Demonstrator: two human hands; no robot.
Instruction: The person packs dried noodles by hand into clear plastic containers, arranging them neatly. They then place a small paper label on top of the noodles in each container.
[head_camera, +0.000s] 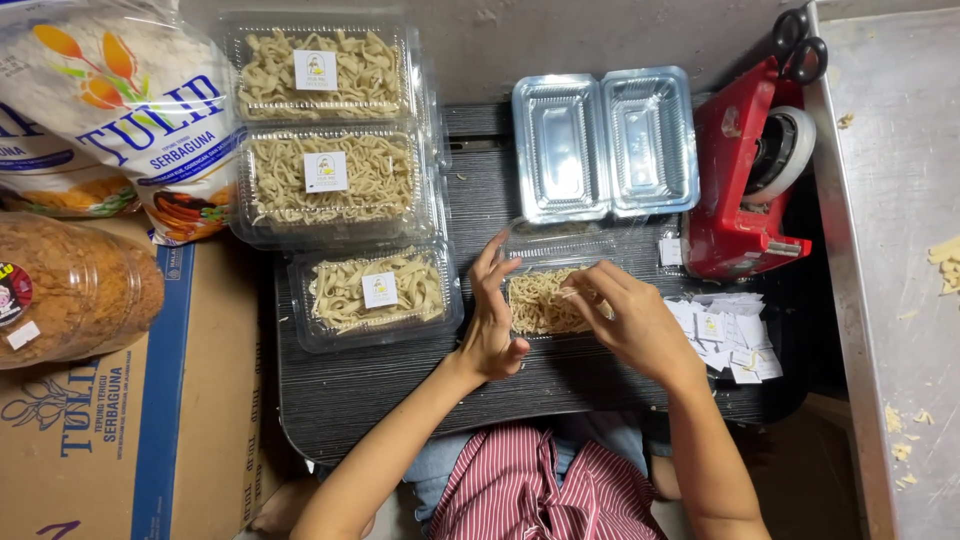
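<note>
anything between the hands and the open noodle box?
Nothing visible. The left hand rests against the noodle box at its left edge and the right hand is over its right end, fingers on the noodles. Its lid is open.

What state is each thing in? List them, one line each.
Container between the hands: lid open, filled with noodles.
Three labelled containers: closed, full.
Twin clear container: open, empty.
Red tape dispenser: roll loaded.
Left hand: open, at container edge.
Right hand: touching the noodles.
</note>
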